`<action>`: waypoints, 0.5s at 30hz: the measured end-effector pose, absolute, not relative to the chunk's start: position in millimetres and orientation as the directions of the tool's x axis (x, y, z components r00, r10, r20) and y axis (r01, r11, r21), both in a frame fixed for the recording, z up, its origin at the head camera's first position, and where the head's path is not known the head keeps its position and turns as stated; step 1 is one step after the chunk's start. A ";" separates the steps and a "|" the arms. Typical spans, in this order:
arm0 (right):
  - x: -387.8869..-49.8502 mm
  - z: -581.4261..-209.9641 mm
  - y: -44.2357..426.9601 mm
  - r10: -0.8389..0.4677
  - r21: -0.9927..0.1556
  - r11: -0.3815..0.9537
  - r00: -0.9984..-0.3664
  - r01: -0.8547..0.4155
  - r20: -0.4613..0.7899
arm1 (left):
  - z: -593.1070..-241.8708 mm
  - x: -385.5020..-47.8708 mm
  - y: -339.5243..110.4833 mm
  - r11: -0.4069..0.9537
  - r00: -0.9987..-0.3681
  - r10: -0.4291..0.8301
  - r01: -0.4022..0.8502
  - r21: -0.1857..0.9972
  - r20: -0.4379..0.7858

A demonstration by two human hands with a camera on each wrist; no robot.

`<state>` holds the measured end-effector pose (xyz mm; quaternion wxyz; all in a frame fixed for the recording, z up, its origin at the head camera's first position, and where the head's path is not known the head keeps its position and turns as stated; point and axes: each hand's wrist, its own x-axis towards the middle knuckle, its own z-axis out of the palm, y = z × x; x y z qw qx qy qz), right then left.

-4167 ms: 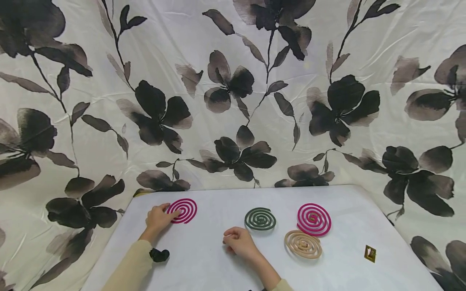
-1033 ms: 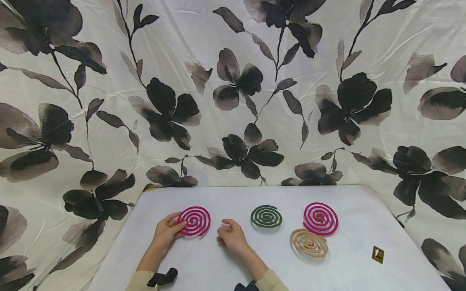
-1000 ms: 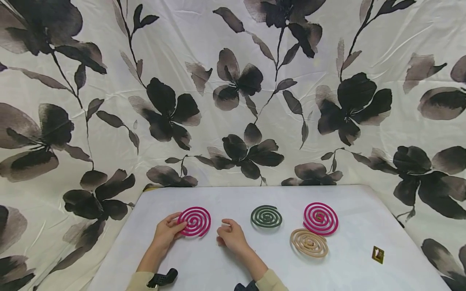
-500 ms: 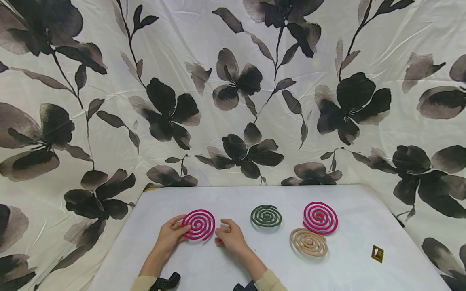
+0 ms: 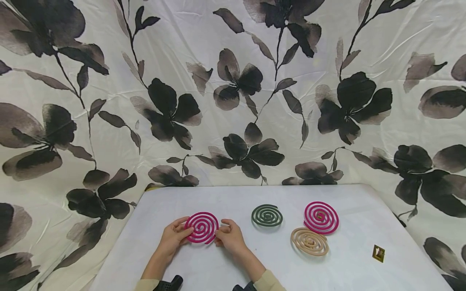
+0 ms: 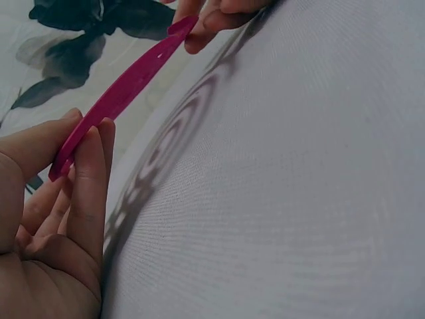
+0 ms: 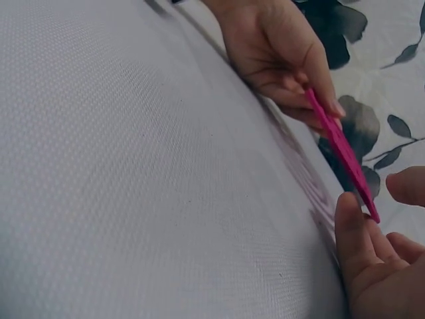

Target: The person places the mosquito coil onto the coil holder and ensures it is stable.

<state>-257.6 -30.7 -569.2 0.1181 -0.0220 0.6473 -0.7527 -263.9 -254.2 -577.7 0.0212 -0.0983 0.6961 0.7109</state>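
Near the table's left-middle, my left hand pinches the left rim of a pink mosquito coil between thumb and fingers. In the left wrist view the coil is seen edge-on, lifted off the table with its spiral shadow below. My right hand is at the coil's right rim. In the right wrist view its fingertips lie under the rim, seemingly touching it, while the thumb stands apart from the coil.
A green coil, a second pink coil and a beige coil lie to the right; the pink and beige ones meet. A small gold metal piece lies farther right on the white table. Floral cloth hangs behind.
My left hand has picked the pink coil up from the table's back left and brought it right and nearer. My right hand has shifted slightly left, and its fingertips now meet the coil's rim.
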 end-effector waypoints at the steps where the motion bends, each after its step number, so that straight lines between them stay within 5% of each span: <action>1: -258.2 -569.7 -30.7 -0.201 -0.979 -0.135 -0.972 0.150 -0.121 | -577.8 -263.8 -253.8 -0.028 -0.980 -0.104 -0.167 0.986 -0.169; 15: -257.2 -569.4 -25.0 -0.216 -0.990 -0.104 -0.974 0.097 -0.073 | -577.3 -260.9 -248.1 -0.066 -0.984 0.007 -0.176 0.982 -0.176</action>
